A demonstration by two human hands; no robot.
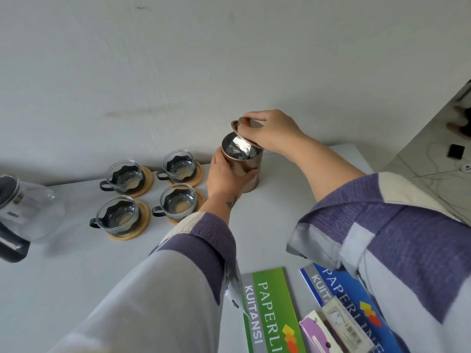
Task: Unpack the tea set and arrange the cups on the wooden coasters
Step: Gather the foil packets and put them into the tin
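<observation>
Several glass cups with dark holders and handles, such as the front-left cup (117, 214), each stand on a round wooden coaster (145, 183) on the white table (76, 276). To their right a copper-coloured tin (251, 171) stands upright, with a silver foil bag (240, 146) showing inside its mouth. My left hand (224, 178) grips the tin's side. My right hand (267, 131) holds the tin's lid (235, 124), tilted just above the rim.
A glass teapot (28, 212) with a dark handle lies at the table's left edge. Green (272, 309) and blue (346, 299) receipt books and small packets (331, 327) lie at the front right. The wall rises behind the table. Floor with cables shows at right.
</observation>
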